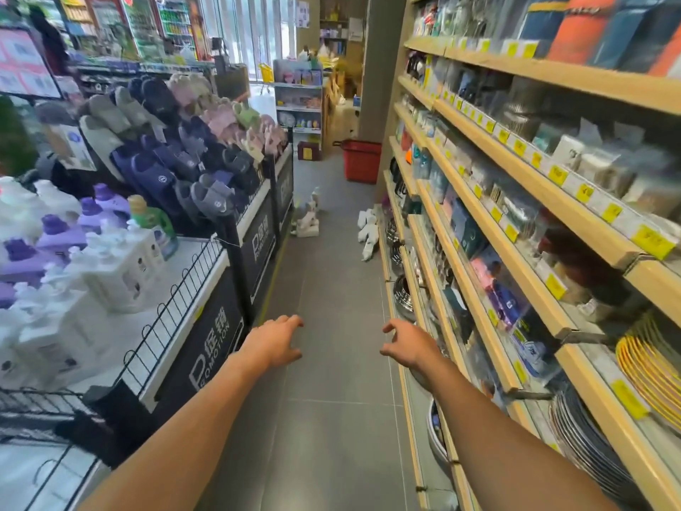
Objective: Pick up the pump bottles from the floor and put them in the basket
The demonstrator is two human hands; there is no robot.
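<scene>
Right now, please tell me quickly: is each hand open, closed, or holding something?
Left hand: open, fingers loosely curled, holding nothing.
Right hand: open, fingers loosely curled, holding nothing.

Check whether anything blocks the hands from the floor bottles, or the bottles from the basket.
Nothing visible does: bare floor runs from the left hand and right hand to the pump bottles and on to the red basket.

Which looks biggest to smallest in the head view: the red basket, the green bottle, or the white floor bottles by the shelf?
1. green bottle, though it is much nearer the camera, so its real size is unsure.
2. red basket.
3. white floor bottles by the shelf, which look only a little smaller than the basket.
</scene>
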